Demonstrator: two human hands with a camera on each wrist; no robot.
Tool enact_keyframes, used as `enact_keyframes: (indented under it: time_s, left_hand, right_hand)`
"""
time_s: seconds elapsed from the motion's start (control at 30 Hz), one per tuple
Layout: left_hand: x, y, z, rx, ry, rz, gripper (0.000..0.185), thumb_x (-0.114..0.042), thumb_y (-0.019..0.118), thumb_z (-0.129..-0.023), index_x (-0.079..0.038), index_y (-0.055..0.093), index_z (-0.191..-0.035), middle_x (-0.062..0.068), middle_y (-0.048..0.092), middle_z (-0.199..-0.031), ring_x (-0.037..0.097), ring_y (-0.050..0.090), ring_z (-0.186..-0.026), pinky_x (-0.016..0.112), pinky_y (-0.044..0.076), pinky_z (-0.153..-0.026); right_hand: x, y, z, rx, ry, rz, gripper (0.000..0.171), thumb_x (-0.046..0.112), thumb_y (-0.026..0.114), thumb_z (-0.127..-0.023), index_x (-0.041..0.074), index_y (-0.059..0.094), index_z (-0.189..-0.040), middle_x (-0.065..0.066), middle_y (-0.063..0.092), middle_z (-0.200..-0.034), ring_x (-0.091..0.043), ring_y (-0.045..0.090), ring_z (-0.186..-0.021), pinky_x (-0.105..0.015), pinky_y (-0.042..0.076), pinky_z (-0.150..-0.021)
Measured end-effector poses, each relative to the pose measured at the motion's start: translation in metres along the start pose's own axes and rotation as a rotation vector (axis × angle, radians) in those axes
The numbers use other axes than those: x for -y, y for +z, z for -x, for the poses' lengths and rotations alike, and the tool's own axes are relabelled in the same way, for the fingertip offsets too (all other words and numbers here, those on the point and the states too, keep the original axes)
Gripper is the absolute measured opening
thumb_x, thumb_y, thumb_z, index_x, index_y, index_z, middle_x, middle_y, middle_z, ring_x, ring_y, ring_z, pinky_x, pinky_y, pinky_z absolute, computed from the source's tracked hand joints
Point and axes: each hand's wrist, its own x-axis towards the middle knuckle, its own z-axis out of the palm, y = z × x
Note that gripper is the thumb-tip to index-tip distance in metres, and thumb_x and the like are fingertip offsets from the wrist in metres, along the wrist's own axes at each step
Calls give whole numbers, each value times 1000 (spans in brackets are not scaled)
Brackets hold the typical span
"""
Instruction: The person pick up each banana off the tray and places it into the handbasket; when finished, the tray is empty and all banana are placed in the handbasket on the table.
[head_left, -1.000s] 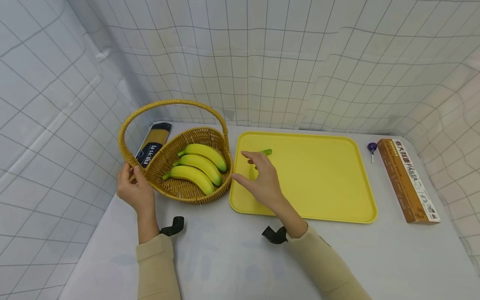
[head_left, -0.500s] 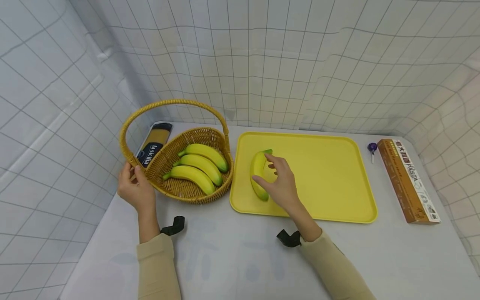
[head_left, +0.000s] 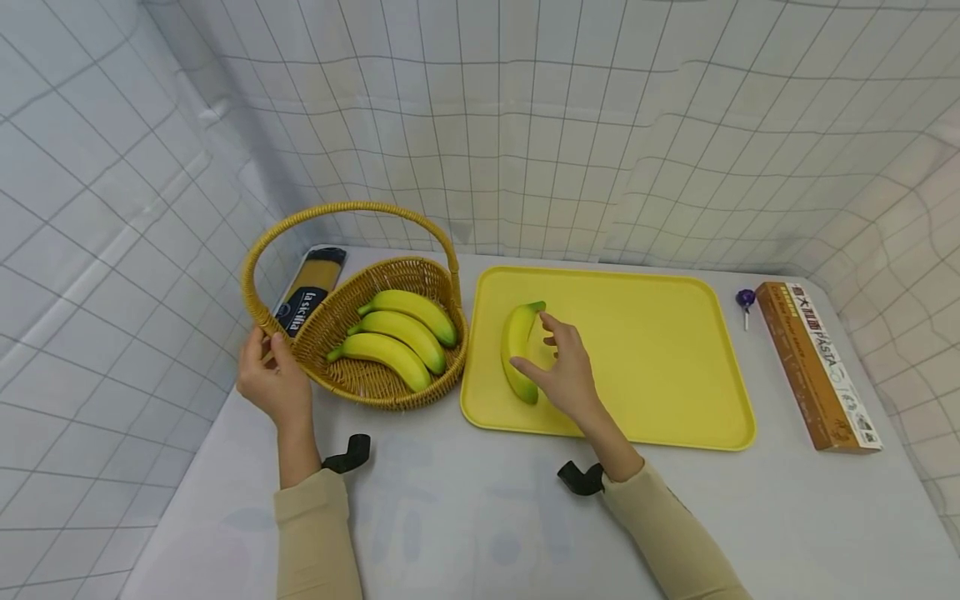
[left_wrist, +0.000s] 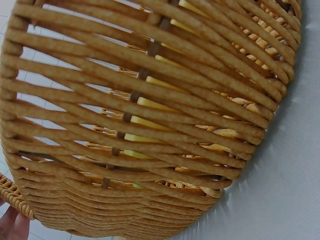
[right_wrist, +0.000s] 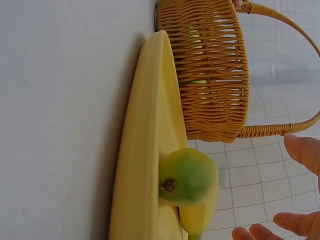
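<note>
My left hand pinches the wicker basket at the left foot of its tall hoop handle. Three bananas lie side by side inside it. In the left wrist view the woven wall fills most of the picture, with yellow showing through the gaps. Another banana lies lengthwise on the left part of a yellow tray. Just right of that banana hovers my right hand, thumb and fingers spread apart, holding nothing. The right wrist view shows the banana's green end apart from the fingers.
A pasta packet lies behind the basket at left. Right of the tray are a purple lollipop and a long pasta box. A gridded white curtain hangs at the back and sides of the white table.
My right hand has shifted right from the basket side of the tray, uncovering the banana lying there. Over the last half second it has barely moved. The left hand keeps its hold on the basket.
</note>
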Motion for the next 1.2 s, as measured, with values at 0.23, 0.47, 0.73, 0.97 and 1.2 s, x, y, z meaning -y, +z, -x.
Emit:
enact_keyframes:
  time_s: [0.23, 0.47, 0.73, 0.97, 1.2]
  left_hand:
    - [0, -1, 0, 11, 16, -5, 29, -18, 53, -99, -5, 70, -118, 19, 68, -107, 1, 59, -93, 9, 44, -74]
    - [0, 0, 0, 6, -3, -10, 29, -20, 53, -99, -7, 71, -118, 17, 69, -108, 11, 63, -96, 10, 45, -74]
    - [1, -1, 0, 7, 9, 1, 29, -19, 53, -99, -5, 70, -117, 19, 68, -108, 12, 63, -96, 9, 44, -74]
    - [2, -1, 0, 3, 15, -6, 29, -20, 54, -99, -5, 70, -117, 19, 68, -107, 11, 63, -95, 8, 44, -74]
    - [3, -1, 0, 5, 26, -2, 28, -19, 54, -98, -4, 70, -117, 20, 68, -106, 7, 62, -94, 7, 43, -73]
  right_hand:
    - [-6, 4, -1, 62, 101, -8, 87, 29, 78, -83, 7, 30, -152, -19, 41, -144, -36, 49, -122, -50, 43, -100]
    - [-14, 10, -3, 95, 175, -11, 95, 32, 78, -82, 6, 23, -154, -20, 42, -141, -34, 48, -122, -49, 44, -100]
    - [-23, 15, -3, 137, 233, -10, 98, 35, 78, -82, 4, 21, -155, -21, 42, -141, -34, 47, -124, -49, 44, -102]
    - [-28, 20, -3, 150, 224, 38, 95, 37, 78, -81, 0, 26, -152, -21, 45, -135, -34, 46, -123, -48, 43, -103]
    - [-31, 26, -1, 115, 176, 128, 92, 39, 78, -79, -3, 34, -148, -20, 50, -130, -33, 48, -117, -47, 43, -99]
